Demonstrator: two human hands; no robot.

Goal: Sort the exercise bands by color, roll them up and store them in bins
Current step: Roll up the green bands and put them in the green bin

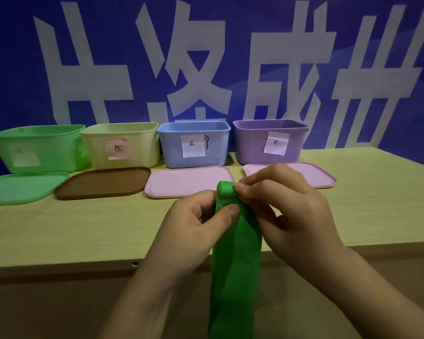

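Rolling is just starting: both hands, left (pixel 194 223) and right (pixel 287 206), pinch the green band's (pixel 235 260) folded top end. Next, I judge, tight even turns, then the green bin (pixel 37 148) at ten o'clock.

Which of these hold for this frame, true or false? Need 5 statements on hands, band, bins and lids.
1. Both hands, left hand and right hand, grip the green elastic exercise band. True.
2. The band is fully rolled. False: only its top end is rolled; the rest hangs down past the wooden table edge.
3. Four plastic bins stand in a row, the green bin leftmost. True.
4. The purple bin has its lid on. False: it is open; a pink lid lies in front.
5. The flat brown lid lies before the blue bin. False: before the pale yellow bin.
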